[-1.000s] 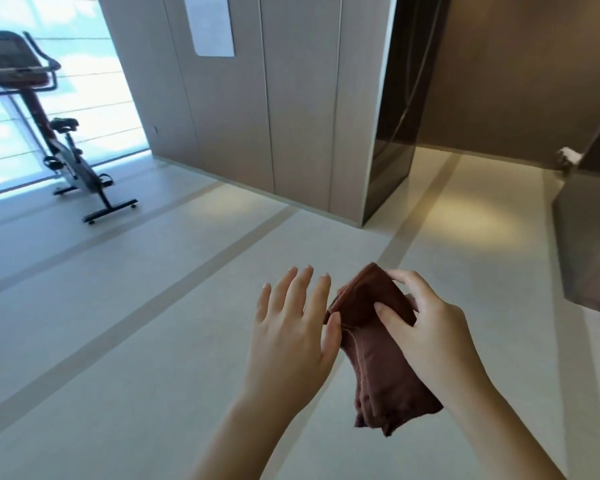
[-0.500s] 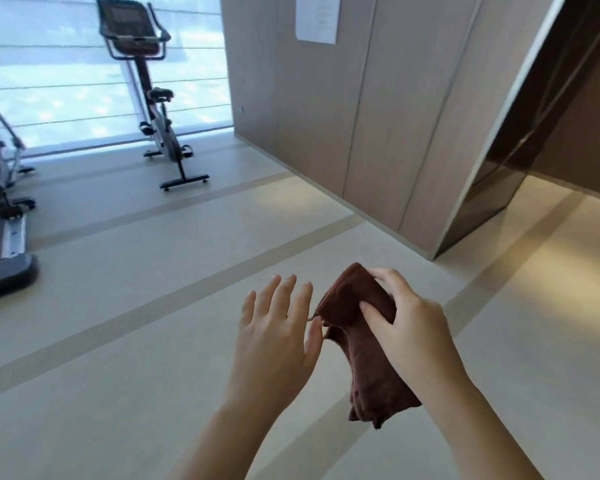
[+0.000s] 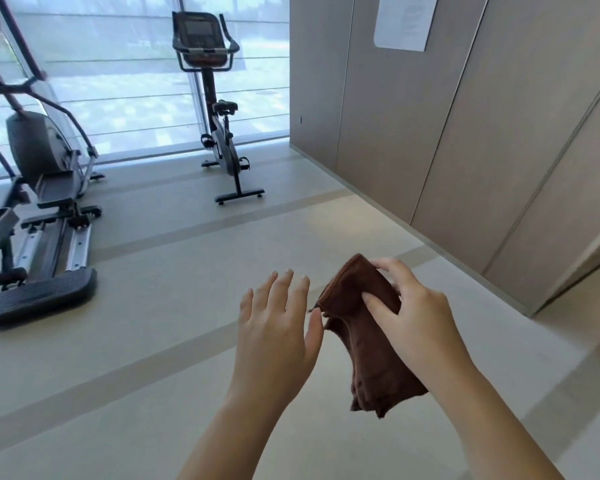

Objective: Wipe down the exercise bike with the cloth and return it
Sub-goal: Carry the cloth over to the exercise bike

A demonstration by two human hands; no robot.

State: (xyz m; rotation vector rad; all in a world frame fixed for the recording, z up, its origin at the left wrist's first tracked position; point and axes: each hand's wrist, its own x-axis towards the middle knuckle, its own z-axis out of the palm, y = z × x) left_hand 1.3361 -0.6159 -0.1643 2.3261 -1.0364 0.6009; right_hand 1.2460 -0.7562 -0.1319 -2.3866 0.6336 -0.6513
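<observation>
A folded brown cloth (image 3: 368,355) hangs in front of me, low in the view and right of centre. My right hand (image 3: 413,317) grips its upper part between thumb and fingers. Just left of the cloth my left hand (image 3: 278,323) is held up, fingers spread, its thumb close to the cloth's edge and holding nothing. The black exercise bike (image 3: 219,109) with a console and handlebars stands by the window, far ahead and a little left, well beyond my hands.
An elliptical trainer (image 3: 39,202) with long rails and a black step stands at the left. A panelled wall (image 3: 465,133) with a white notice (image 3: 404,22) runs along the right. Pale floor with darker stripes lies between me and the bike.
The view has swung left: the bike has shifted from the far left toward the centre and looks nearer, and the elliptical has come into view. My hands and the cloth keep the same pose.
</observation>
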